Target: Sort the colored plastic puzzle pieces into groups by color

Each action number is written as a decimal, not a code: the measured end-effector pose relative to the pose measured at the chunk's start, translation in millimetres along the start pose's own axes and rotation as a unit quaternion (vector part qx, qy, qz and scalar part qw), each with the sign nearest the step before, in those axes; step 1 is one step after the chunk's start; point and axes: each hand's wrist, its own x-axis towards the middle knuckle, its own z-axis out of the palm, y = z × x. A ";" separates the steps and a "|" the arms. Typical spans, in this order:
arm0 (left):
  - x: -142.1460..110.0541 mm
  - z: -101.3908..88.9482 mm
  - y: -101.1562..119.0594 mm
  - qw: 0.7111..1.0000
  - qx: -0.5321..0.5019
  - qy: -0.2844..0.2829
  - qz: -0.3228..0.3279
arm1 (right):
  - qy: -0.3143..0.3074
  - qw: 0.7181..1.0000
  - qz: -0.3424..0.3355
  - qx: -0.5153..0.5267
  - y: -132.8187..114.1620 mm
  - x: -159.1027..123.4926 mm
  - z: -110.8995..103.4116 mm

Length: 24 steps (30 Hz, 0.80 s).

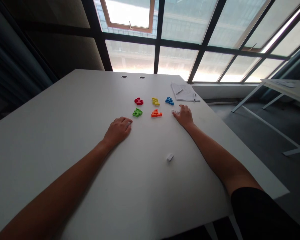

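My left hand [118, 131] rests on the white table, fingers curled together, just below and left of a cluster of green blocks [137, 112]. Something small and pale shows at its fingertips, too small to name. At the right end of the rows, my right hand [185, 115] has thumb and fingers around a cluster of whitish blocks [175, 111], partly hidden by the hand. Orange blocks [156, 113] lie between the hands. Behind them are clusters of red blocks [139, 101], yellow blocks [155, 101] and blue blocks [169, 100]. A single white block [170, 157] lies nearer me.
Beyond my right hand lies a paper pad [183, 91] with a pen [179, 91] on it and another pen [194, 97] at its edge. Two round holes pierce the far side of the table [97, 86]. A second table [290, 85] stands to the right.
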 end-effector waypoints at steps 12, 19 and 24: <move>-0.4 -0.1 -0.7 1.000 0.001 0.002 0.007 | -0.034 0.994 -0.075 0.069 11.3 7.7 9.9; -0.2 -2.2 0.6 1.000 0.008 0.003 0.013 | -0.023 0.996 -0.065 0.050 3.5 2.7 1.9; 0.1 -0.6 0.0 1.000 -0.003 0.010 0.014 | -0.035 0.996 -0.079 0.033 -4.2 -2.9 -8.3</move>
